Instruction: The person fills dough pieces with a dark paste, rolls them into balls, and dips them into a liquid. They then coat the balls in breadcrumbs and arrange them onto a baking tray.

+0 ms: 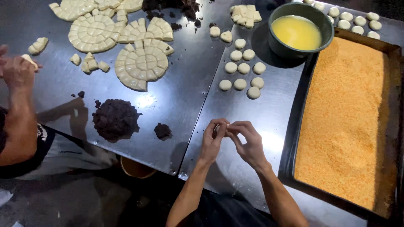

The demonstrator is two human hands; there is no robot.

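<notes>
— Steel is what everything rests on: a shiny metal table (176,101). What is held over it?

— A small pale dough piece (227,125) is pinched between the fingertips of the left hand (212,141) and the right hand (248,143). Both hands are pressed together around it, fingers curled, and most of the piece is hidden by them.

— Where is that relative to the tray of orange breadcrumbs (349,122)?

— Just left of the tray, above bare steel near its lower left corner. The hands are kept apart from the tray rim.

— What else is seen, taking the tray as the marker?

— A dark green bowl of yellow beaten egg (298,31) is set at the tray's upper left corner, touching or almost touching its rim. Left of the bowl, a cluster of round dough balls (243,69) is laid out. More balls (353,19) are lined up beyond the tray's far edge. Well to the left of the tray, a mound of dark brown filling (115,119) is heaped, with a smaller lump (162,130) beside it. Further up on that side, scored discs of pale dough (141,65) are spread, partly broken into wedges.

— And the far left?

— Another person's hand (17,71) is seen there, closed on a bit of dough (30,60).
</notes>
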